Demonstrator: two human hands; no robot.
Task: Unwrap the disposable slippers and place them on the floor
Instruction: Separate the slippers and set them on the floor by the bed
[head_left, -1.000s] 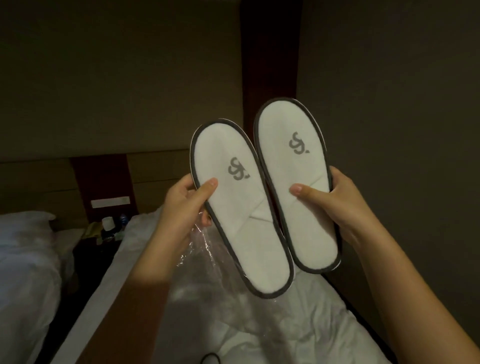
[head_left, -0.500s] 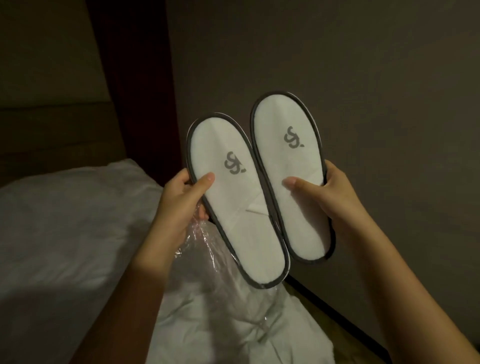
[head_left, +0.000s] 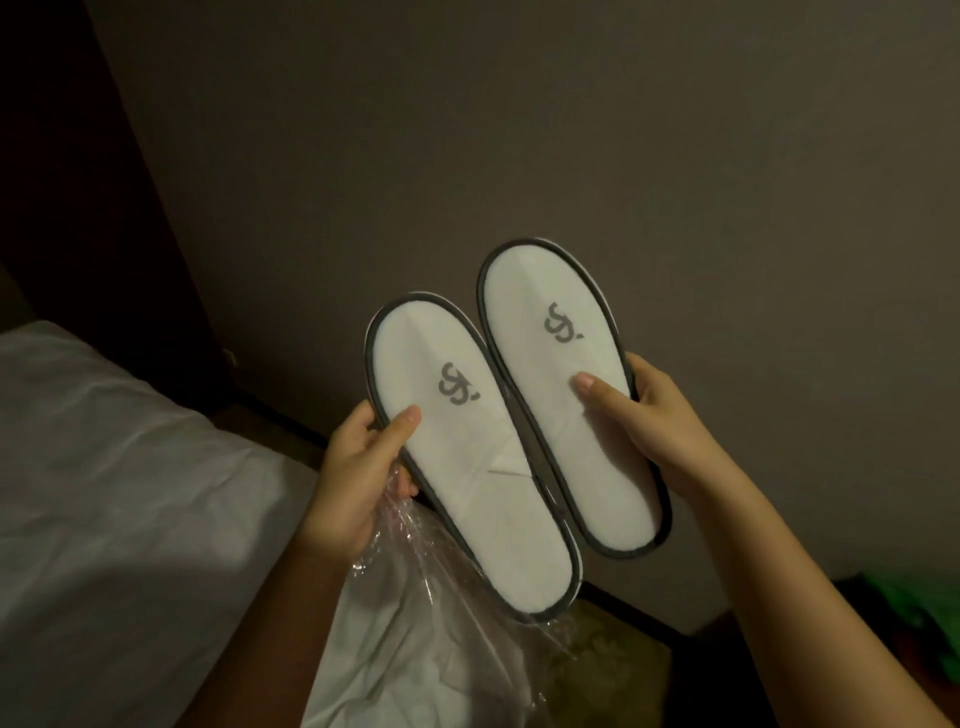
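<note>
Two flat white disposable slippers with dark trim and a grey logo are held up side by side in front of the wall, out of their wrapper. My left hand (head_left: 358, 467) grips the left slipper (head_left: 467, 467) at its edge, thumb on top, and also pinches the clear plastic wrapper (head_left: 415, 577), which hangs down below it. My right hand (head_left: 639, 415) holds the right slipper (head_left: 566, 415) by its right edge, thumb on the white face. The inner edges of the slippers touch or slightly overlap.
A bed with white sheets (head_left: 119, 493) fills the lower left. A dark grey wall (head_left: 571, 130) stands straight ahead with a dark baseboard (head_left: 639, 608). A strip of brownish floor (head_left: 597, 660) shows below the slippers. Something green (head_left: 924, 608) lies at the far right.
My view has swung right and downward, away from the headboard towards the wall and floor. Both hands keep the same grips on the slippers and wrapper.
</note>
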